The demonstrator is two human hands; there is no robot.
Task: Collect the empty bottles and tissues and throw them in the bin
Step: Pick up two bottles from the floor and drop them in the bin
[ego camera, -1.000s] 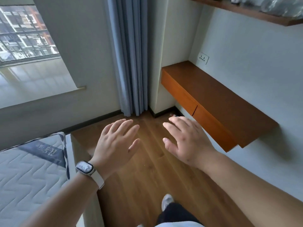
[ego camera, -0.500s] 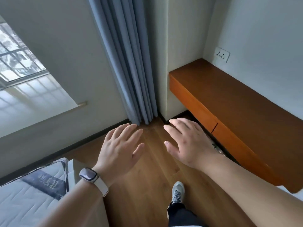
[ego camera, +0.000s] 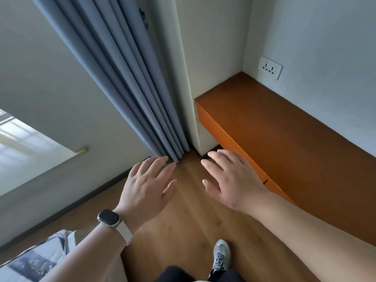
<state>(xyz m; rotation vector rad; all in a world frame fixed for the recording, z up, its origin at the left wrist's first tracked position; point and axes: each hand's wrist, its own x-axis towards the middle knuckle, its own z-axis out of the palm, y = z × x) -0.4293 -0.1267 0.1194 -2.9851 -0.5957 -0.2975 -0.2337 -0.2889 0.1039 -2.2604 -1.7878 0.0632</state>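
At the lower left lies the corner of a quilted mattress [ego camera: 30, 259], with a bright window [ego camera: 24, 147] set in the wall above it. The left hand [ego camera: 147, 186], a smartwatch [ego camera: 109, 218] on its wrist, is held palm down over the wooden floor [ego camera: 183, 220], fingers spread and holding nothing. Grey-blue curtains [ego camera: 130, 78] hang to the floor just beyond its fingertips. The right hand [ego camera: 232, 180] is likewise flat, fingers loose and empty, beside the front edge of an orange-brown wall shelf [ego camera: 284, 135]. A wall socket [ego camera: 270, 67] sits above the shelf's far end. A grey sneaker [ego camera: 221, 255] stands on the floor below. No bottles, tissues or bin show.
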